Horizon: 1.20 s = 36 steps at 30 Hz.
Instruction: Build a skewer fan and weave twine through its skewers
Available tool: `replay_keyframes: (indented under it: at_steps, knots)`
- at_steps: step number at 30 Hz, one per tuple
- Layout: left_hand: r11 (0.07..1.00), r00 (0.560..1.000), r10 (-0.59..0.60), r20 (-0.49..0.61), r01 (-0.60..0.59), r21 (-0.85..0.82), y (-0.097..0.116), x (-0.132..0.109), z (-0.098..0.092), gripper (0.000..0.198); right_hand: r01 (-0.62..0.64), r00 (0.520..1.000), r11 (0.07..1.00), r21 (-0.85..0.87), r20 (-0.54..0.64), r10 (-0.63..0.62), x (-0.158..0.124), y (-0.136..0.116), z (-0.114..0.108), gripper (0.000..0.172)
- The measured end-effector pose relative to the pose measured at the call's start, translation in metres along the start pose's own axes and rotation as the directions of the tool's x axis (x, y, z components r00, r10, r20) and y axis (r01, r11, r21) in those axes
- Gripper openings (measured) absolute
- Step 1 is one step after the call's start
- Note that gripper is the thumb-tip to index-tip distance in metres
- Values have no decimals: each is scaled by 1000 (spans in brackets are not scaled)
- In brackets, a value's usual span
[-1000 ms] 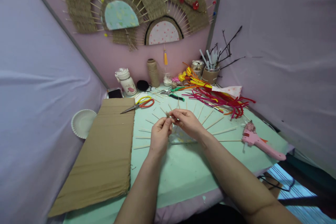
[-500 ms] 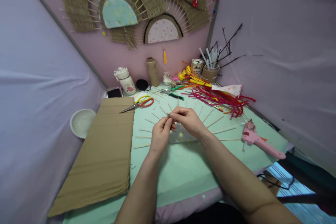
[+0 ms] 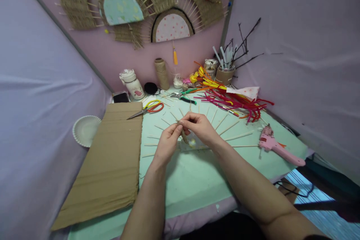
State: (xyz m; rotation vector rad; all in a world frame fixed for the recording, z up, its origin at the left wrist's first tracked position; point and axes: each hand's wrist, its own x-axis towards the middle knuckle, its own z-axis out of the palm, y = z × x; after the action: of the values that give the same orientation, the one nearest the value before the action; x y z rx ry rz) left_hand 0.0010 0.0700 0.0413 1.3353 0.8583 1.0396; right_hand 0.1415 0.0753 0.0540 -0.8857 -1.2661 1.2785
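Thin sticks (image 3: 229, 128) spread like fan ribs from a pale fabric half-round (image 3: 197, 145) on the table, partly hidden under my hands. My left hand (image 3: 168, 138) is closed, thumb and fingers pinching brown twine (image 3: 184, 137) at the upper-left sticks. Beside it, my right hand (image 3: 199, 126) pinches the same twine from above, its fingertips almost touching the left ones. A loop of the twine hangs below the fingertips, and a thin strand runs back from behind the right hand. Exactly how the twine goes round the sticks is hidden by my fingers.
On the left lies a cardboard sheet (image 3: 104, 165), with scissors (image 3: 146, 109) across its corner and a paper plate (image 3: 86, 130) beside it. Pliers (image 3: 184, 99), a twine spool (image 3: 162, 74), a bottle (image 3: 132, 84) and pipe cleaners (image 3: 233, 101) sit behind. A pink glue gun (image 3: 277, 148) lies right.
My left hand has drawn slightly away to the left, and the loop of twine now shows below the fingertips. The right hand keeps its pinch. The whole view has shifted a little.
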Motion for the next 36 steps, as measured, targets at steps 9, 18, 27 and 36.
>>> replay_keyframes:
  at_steps: [9, 18, 27, 36]
  knots:
    - [892, 930, 209, -303, -309, -330, 11, 4, -10, 25, 189, 982, 908, -374, 74, -174, 0, 7, 5, 29]
    - [813, 886, 127, -446, -350, -464, 18, 6, -20, 26, 189, 974, 895, -404, -42, -224, -1, 1, 4, 14]
    - [790, 920, 73, -385, -289, -541, 12, 6, -16, 19, 337, 929, 777, -531, 52, -368, -2, 1, 4, 14]
    - [892, 935, 70, -349, -215, -398, 9, 1, 5, 27, 461, 805, 575, -675, 46, -592, -12, 8, 21, 22]
